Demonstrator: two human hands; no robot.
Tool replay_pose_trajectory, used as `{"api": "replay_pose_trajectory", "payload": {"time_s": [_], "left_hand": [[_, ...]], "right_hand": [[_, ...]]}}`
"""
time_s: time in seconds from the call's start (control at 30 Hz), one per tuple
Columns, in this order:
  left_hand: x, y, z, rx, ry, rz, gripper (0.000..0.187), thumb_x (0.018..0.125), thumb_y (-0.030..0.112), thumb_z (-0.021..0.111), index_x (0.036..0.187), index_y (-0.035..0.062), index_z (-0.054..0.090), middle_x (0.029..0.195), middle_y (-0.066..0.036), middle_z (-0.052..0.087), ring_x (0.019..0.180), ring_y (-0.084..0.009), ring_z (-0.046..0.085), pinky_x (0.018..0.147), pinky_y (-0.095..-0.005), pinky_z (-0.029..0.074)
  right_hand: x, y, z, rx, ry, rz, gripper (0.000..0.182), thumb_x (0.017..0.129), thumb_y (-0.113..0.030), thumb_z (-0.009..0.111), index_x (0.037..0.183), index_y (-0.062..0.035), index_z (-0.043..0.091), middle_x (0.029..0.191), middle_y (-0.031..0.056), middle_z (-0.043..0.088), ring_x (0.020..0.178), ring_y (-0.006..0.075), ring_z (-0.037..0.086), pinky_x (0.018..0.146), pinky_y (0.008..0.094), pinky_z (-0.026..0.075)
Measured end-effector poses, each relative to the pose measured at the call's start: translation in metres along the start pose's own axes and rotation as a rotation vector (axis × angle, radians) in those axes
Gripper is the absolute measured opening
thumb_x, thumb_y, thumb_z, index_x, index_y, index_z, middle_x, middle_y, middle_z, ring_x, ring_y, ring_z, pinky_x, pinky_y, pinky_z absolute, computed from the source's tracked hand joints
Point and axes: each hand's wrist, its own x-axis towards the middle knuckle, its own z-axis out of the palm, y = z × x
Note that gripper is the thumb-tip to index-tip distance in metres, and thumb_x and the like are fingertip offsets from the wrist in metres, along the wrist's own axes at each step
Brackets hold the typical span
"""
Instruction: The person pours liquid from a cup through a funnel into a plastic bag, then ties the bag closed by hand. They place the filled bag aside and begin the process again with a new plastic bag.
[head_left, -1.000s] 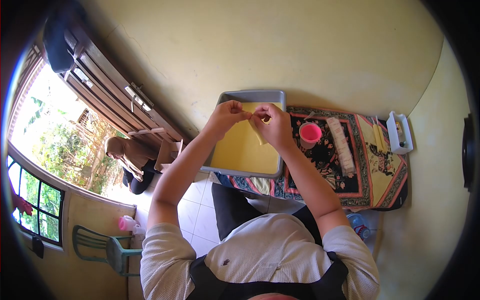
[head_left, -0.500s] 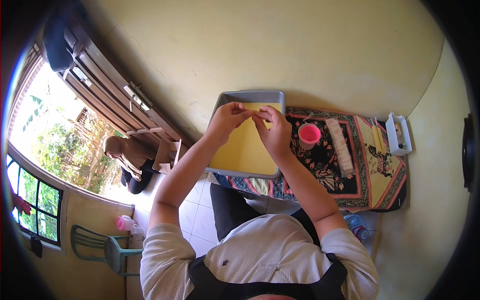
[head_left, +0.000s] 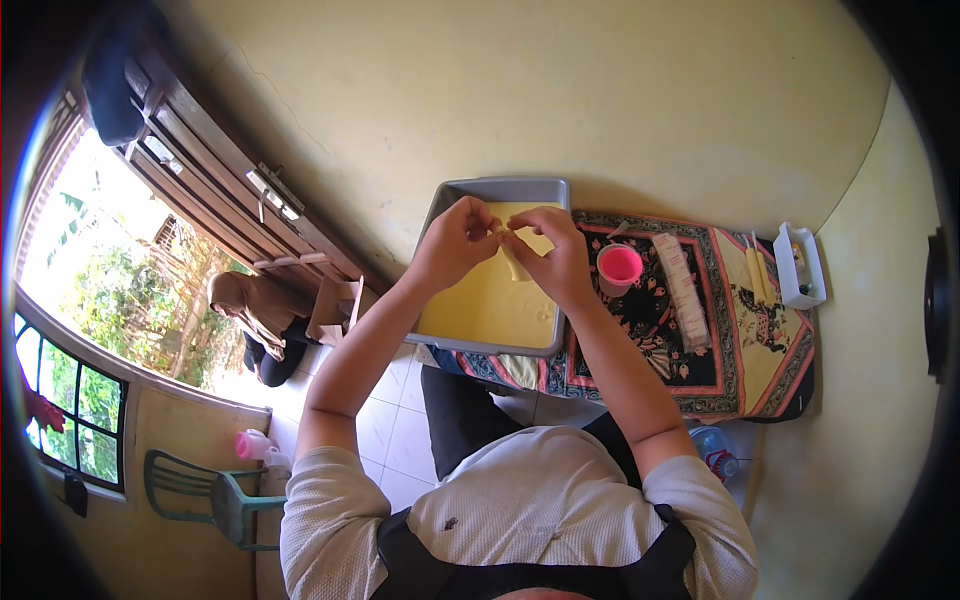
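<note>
Both of my hands meet above a grey tub [head_left: 432,347] of yellow liquid [head_left: 480,315]. My left hand [head_left: 460,245] pinches the top of a small pale yellow tube or bag [head_left: 515,264]. My right hand [head_left: 550,252] pinches the same top from the other side, fingertips close to the left ones. The lower part of the yellow piece hangs below the fingers, over the liquid. What exactly the fingertips grip is too small to tell.
Right of the tub, a patterned cloth [head_left: 728,385] bears a pink cup [head_left: 619,264], a long stack of clear plastic [head_left: 680,290], yellow sticks [head_left: 760,275] and a white basket [head_left: 800,268]. A person [head_left: 262,310] sits by the doorway; a green chair [head_left: 232,505] stands lower left.
A pale yellow piece now hangs visibly beneath my fingertips. Both hands have shifted slightly, the right one a little lower.
</note>
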Motion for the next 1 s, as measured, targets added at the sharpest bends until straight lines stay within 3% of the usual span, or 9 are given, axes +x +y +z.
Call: {"api": "replay_pose_trajectory", "payload": {"time_s": [0.03, 0.13, 0.33, 0.5, 0.8, 0.9, 1.0], "left_hand": [[-0.002, 0.005, 0.000, 0.051, -0.015, 0.035, 0.024, 0.098, 0.002, 0.079, 0.111, 0.0036, 0.059, 0.106, -0.002, 0.072, 0.093, -0.0073, 0.062, 0.088, -0.0253, 0.053], [-0.008, 0.021, -0.002, 0.197, -0.062, 0.117, 0.022, 0.098, 0.004, 0.078, 0.112, 0.0034, 0.060, 0.107, -0.003, 0.074, 0.095, -0.0104, 0.065, 0.091, -0.0294, 0.054], [-0.014, 0.033, -0.005, 0.353, -0.174, 0.191, 0.021, 0.099, 0.009, 0.077, 0.117, 0.0045, 0.067, 0.108, -0.004, 0.077, 0.098, -0.0170, 0.071, 0.096, -0.0344, 0.055], [-0.019, 0.040, -0.009, 0.422, -0.184, 0.256, 0.024, 0.096, 0.009, 0.079, 0.118, 0.0046, 0.070, 0.109, -0.006, 0.078, 0.099, -0.0208, 0.075, 0.096, -0.0359, 0.056], [-0.026, 0.042, -0.007, 0.707, 0.039, 0.693, 0.018, 0.085, 0.004, 0.084, 0.098, 0.0055, 0.072, 0.098, -0.006, 0.082, 0.096, -0.0295, 0.077, 0.098, -0.0426, 0.060], [-0.029, 0.042, -0.004, 0.748, 0.078, 0.721, 0.018, 0.087, 0.003, 0.083, 0.099, 0.0057, 0.070, 0.097, -0.006, 0.082, 0.097, -0.0312, 0.077, 0.100, -0.0459, 0.060], [-0.024, 0.032, -0.001, 0.656, 0.093, 0.721, 0.020, 0.092, 0.003, 0.082, 0.105, 0.0053, 0.068, 0.095, -0.008, 0.082, 0.101, -0.0265, 0.079, 0.101, -0.0429, 0.059]], "right_hand": [[0.004, -0.001, -0.003, -0.066, -0.032, -0.079, 0.023, 0.091, -0.011, 0.089, 0.110, -0.0036, 0.079, 0.103, 0.0090, 0.082, 0.102, 0.0296, 0.078, 0.092, 0.0395, 0.060], [0.002, -0.007, -0.005, -0.012, -0.064, -0.012, 0.013, 0.088, -0.011, 0.088, 0.096, -0.0050, 0.079, 0.101, 0.0088, 0.081, 0.101, 0.0310, 0.073, 0.090, 0.0420, 0.059], [0.001, -0.008, -0.008, -0.100, -0.077, -0.140, 0.017, 0.077, -0.003, 0.082, 0.090, -0.0043, 0.070, 0.092, 0.0101, 0.073, 0.095, 0.0338, 0.070, 0.086, 0.0440, 0.057], [-0.001, -0.011, -0.006, -0.081, -0.081, -0.166, 0.019, 0.076, -0.002, 0.079, 0.088, -0.0045, 0.066, 0.088, 0.0103, 0.069, 0.092, 0.0338, 0.068, 0.084, 0.0452, 0.056], [0.001, -0.015, -0.006, -0.083, -0.053, -0.198, 0.019, 0.076, -0.001, 0.079, 0.087, -0.0065, 0.065, 0.089, 0.0085, 0.069, 0.092, 0.0322, 0.068, 0.084, 0.0441, 0.054], [0.001, -0.015, -0.005, -0.125, -0.037, -0.227, 0.020, 0.076, -0.002, 0.080, 0.086, -0.0081, 0.065, 0.090, 0.0068, 0.070, 0.093, 0.0304, 0.069, 0.083, 0.0436, 0.053], [0.001, -0.016, -0.004, -0.156, -0.017, -0.255, 0.020, 0.076, -0.003, 0.081, 0.086, -0.0093, 0.064, 0.091, 0.0054, 0.071, 0.094, 0.0290, 0.070, 0.083, 0.0428, 0.051]]}}
